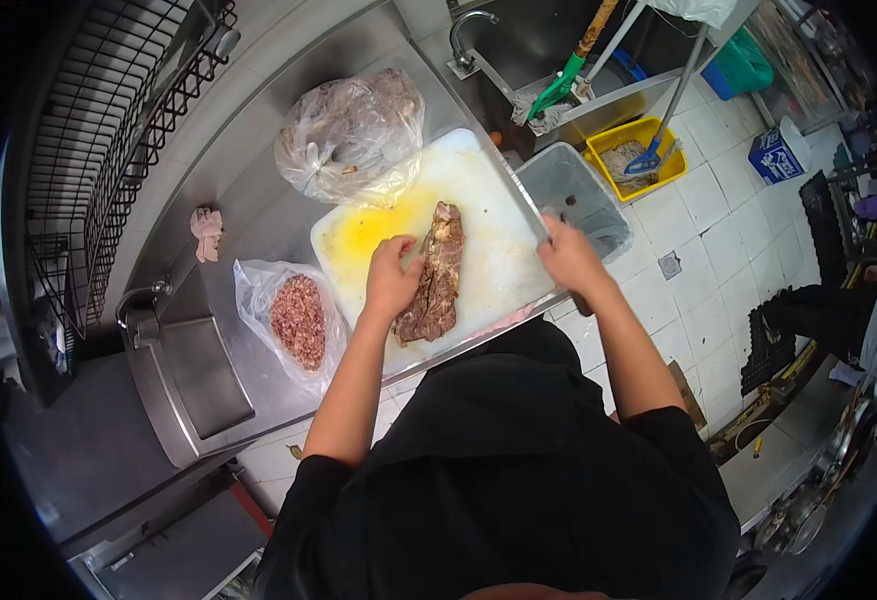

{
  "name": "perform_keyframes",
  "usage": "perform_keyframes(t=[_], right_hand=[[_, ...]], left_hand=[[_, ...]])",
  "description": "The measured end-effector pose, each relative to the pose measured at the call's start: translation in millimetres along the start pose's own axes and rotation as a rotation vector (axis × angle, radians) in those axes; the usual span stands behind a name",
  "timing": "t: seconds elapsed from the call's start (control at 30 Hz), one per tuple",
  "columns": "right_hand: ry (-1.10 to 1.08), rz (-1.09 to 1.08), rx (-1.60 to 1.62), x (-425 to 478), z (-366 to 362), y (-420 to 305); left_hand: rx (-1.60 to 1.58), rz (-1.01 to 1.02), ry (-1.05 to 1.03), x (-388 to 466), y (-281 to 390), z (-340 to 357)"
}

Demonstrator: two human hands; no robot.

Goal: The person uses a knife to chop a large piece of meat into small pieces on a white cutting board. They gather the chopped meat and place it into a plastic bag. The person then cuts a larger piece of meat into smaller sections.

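A long slab of cooked-looking brown meat (438,277) lies lengthwise on a white cutting board (494,225) with a yellow stain. At its left side is my left hand (393,276), fingers loosely bent, thumb by the meat's edge; whether it touches is hard to tell. My right hand (569,253) is closed at the board's right side around what looks like a knife, its brown handle end (582,304) showing below the fist. Left of the board, an opened plastic bag (251,281) holds ground meat (298,322). A knotted clear bag (352,135) of large brownish pieces overlaps the board's far corner.
A small sink (205,375) is set into the steel counter (258,217) at left. Something pink (207,234) lies near the wall. Beyond the counter's right edge stand a grey bin (577,195) and a yellow mop bucket (675,161). Mop handles lean by the far sink (521,45).
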State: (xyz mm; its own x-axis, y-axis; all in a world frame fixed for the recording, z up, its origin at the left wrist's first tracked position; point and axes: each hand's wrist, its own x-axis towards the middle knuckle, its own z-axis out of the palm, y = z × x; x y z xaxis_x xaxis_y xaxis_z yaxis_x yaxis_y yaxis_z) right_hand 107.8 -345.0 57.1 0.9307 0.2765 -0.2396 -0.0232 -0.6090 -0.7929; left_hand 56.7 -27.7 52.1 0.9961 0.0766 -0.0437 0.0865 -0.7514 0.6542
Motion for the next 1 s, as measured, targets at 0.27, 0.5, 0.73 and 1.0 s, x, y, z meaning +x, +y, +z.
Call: perform_keyframes(t=[0.27,0.5,0.73,1.0], right_hand=[[-0.058,-0.046,0.042,-20.4,31.0,-16.6],[-0.098,0.042,0.025,-27.8,18.2,-4.4],[-0.129,0.124,-0.043,-21.8,18.7,-14.3],[-0.201,0.153,-0.064,-14.0,15.8,-18.3]], left_hand=[[0.161,0.163,0.048,52.1,23.8,25.3],[-0.203,-0.100,0.004,26.5,-18.5,-20.3],[-0.003,-0.376,-0.304,-62.3,-13.5,-27.7],[-0.844,-0.653,-0.415,-48.6,-29.5,-17.5]])
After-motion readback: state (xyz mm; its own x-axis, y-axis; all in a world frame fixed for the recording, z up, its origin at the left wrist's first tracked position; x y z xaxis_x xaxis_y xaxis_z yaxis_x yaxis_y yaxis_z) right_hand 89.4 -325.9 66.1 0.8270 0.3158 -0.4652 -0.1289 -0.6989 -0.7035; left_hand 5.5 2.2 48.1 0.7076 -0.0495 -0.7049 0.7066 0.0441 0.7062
